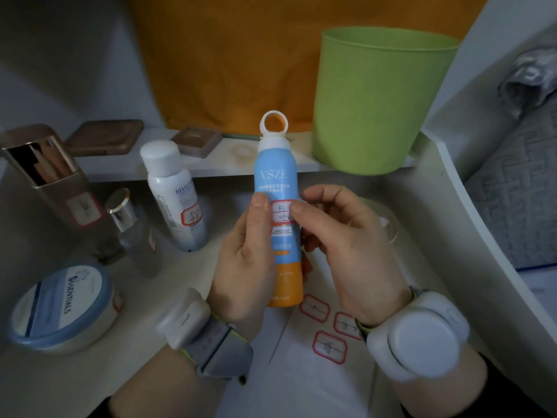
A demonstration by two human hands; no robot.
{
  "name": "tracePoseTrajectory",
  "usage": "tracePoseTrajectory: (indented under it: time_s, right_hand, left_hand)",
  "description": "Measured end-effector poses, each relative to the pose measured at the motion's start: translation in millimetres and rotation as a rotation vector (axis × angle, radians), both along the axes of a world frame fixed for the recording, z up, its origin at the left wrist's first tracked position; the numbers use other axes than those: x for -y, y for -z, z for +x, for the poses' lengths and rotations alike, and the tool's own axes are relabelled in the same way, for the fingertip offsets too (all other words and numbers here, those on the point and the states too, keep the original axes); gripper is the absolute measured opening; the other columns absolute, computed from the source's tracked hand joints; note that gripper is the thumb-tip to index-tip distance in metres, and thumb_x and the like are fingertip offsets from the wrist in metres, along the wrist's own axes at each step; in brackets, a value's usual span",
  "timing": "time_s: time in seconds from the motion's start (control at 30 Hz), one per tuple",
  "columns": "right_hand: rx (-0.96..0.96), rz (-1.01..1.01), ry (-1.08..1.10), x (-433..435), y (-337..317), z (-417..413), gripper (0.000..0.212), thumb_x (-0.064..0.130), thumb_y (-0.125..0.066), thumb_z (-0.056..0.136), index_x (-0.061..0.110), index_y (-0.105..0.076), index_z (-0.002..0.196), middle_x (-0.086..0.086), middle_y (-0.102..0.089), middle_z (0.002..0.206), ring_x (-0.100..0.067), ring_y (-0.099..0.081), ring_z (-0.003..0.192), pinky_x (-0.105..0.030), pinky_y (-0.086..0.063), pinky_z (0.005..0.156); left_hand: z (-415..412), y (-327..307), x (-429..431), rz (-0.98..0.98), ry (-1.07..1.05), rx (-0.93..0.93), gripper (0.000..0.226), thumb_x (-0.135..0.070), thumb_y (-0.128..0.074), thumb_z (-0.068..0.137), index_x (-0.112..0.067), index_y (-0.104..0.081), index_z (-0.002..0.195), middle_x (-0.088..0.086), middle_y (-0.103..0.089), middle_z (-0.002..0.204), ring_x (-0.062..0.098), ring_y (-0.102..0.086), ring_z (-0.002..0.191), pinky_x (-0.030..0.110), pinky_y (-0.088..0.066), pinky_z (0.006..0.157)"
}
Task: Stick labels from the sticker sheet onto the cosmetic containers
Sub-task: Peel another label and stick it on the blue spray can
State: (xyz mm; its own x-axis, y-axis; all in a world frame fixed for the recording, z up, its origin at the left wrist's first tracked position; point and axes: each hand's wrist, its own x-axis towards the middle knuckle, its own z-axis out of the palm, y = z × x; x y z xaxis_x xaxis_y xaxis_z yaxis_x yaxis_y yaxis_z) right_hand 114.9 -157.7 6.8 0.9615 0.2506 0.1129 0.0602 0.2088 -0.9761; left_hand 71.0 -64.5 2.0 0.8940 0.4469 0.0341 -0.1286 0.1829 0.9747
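A blue and orange sunscreen spray bottle with a white ring cap is upright above the table, and my left hand grips it from the left, thumb near the label. A red-bordered label lies across the bottle's front. My right hand presses its fingertips on the label's right end. The sticker sheet lies flat below my hands with three red-bordered labels showing.
At left stand a white spray bottle, a small glass bottle, a gold box and a round tub, each with a red-bordered label. A green bucket and two compacts sit on the shelf behind.
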Motion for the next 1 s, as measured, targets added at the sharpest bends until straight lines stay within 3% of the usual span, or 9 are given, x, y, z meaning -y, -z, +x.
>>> tracePoseTrajectory:
  time_s: [0.13, 0.2, 0.27, 0.4, 0.5, 0.67, 0.83, 0.93, 1.0]
  right_hand:
    - [-0.037, -0.048, -0.051, -4.2, 4.7, -1.5, 0.036, 0.037, -0.076, 0.075, 0.017, -0.068, 0.103, -0.024, -0.065, 0.091, -0.015, -0.061, 0.071, -0.026, -0.047, 0.06]
    - [-0.099, 0.01, -0.097, -4.8, 4.4, -2.1, 0.04, 0.038, -0.072, 0.072, 0.013, -0.069, 0.104, -0.02, -0.07, 0.094, -0.014, -0.066, 0.074, -0.025, -0.049, 0.06]
    - [-0.152, 0.083, -0.129, -5.6, 4.6, -2.1, 0.041, 0.035, -0.069, 0.072, 0.009, -0.069, 0.104, -0.013, -0.072, 0.092, -0.015, -0.067, 0.076, -0.025, -0.05, 0.061]
    - [-0.196, 0.14, -0.158, -8.5, 6.0, -3.8, 0.038, 0.031, -0.065, 0.076, 0.007, -0.065, 0.105, -0.004, -0.068, 0.08, -0.008, -0.063, 0.06, -0.017, -0.044, 0.045]
    - [-0.204, 0.182, -0.167, -10.4, 7.7, -4.3, 0.035, 0.027, -0.063, 0.079, 0.006, -0.063, 0.108, -0.004, -0.067, 0.081, -0.007, -0.062, 0.058, -0.015, -0.043, 0.043]
    - [-0.194, 0.177, -0.189, -11.8, 14.2, 0.9, 0.034, 0.031, -0.069, 0.076, 0.015, -0.068, 0.106, -0.008, -0.07, 0.092, -0.021, -0.063, 0.077, -0.032, -0.047, 0.065]
    - [-0.22, 0.179, -0.217, -10.5, 10.7, 0.4, 0.039, 0.029, -0.065, 0.073, 0.012, -0.065, 0.107, -0.005, -0.066, 0.074, -0.012, -0.056, 0.049, -0.02, -0.039, 0.038]
    - [-0.201, 0.169, -0.205, -10.7, 14.7, 3.1, 0.035, 0.032, -0.062, 0.077, 0.01, -0.065, 0.105, -0.007, -0.06, 0.067, -0.015, -0.043, 0.043, -0.02, -0.031, 0.039]
    - [-0.206, 0.153, -0.2, -10.3, 15.5, 3.9, 0.046, 0.038, -0.063, 0.075, 0.005, -0.063, 0.107, -0.007, -0.058, 0.066, -0.014, -0.045, 0.043, -0.021, -0.031, 0.04]
  left_hand:
    - [1.2, 1.7, -0.3, 0.042, 0.031, 0.004, 0.048, -0.063, -0.046, 0.086, -0.02, -0.067, 0.09, 0.001, -0.075, 0.073, 0.013, -0.071, 0.062, 0.022, -0.055, 0.051]
    - [1.9, 3.4, -1.8, 0.057, 0.018, -0.008, 0.047, -0.065, -0.054, 0.081, -0.023, -0.068, 0.094, 0.006, -0.075, 0.079, 0.019, -0.072, 0.066, 0.027, -0.056, 0.053]
    - [2.4, 5.9, -3.6, 0.055, -0.023, -0.008, 0.04, -0.063, -0.052, 0.074, -0.029, -0.07, 0.086, 0.002, -0.074, 0.076, 0.016, -0.071, 0.064, 0.025, -0.054, 0.052]
    - [3.1, 10.2, -6.3, 0.065, -0.04, -0.018, 0.036, -0.065, -0.047, 0.071, -0.039, -0.072, 0.078, -0.001, -0.075, 0.079, 0.016, -0.072, 0.074, 0.034, -0.056, 0.066]
    - [4.5, 12.9, -7.9, 0.049, -0.054, -0.02, 0.042, -0.065, -0.046, 0.073, -0.033, -0.072, 0.08, 0.001, -0.075, 0.08, 0.018, -0.073, 0.077, 0.037, -0.057, 0.072]
    - [5.6, 12.2, -7.5, 0.04, -0.064, -0.02, 0.042, -0.064, -0.043, 0.074, -0.034, -0.073, 0.074, -0.002, -0.075, 0.077, 0.015, -0.072, 0.075, 0.033, -0.057, 0.07]
    - [4.3, 12.8, -8.7, 0.011, -0.082, -0.02, 0.048, -0.064, -0.043, 0.074, -0.027, -0.072, 0.075, 0.002, -0.075, 0.073, 0.017, -0.072, 0.068, 0.033, -0.058, 0.065]
    - [4.5, 12.2, -8.4, 0.032, -0.092, -0.016, 0.051, -0.063, -0.041, 0.077, -0.022, -0.07, 0.074, 0.005, -0.071, 0.063, 0.017, -0.068, 0.054, 0.027, -0.055, 0.05]
    - [5.6, 15.6, -8.9, 0.09, -0.096, -0.005, 0.054, -0.067, -0.039, 0.082, -0.024, -0.072, 0.076, 0.003, -0.073, 0.068, 0.016, -0.07, 0.062, 0.03, -0.058, 0.06]
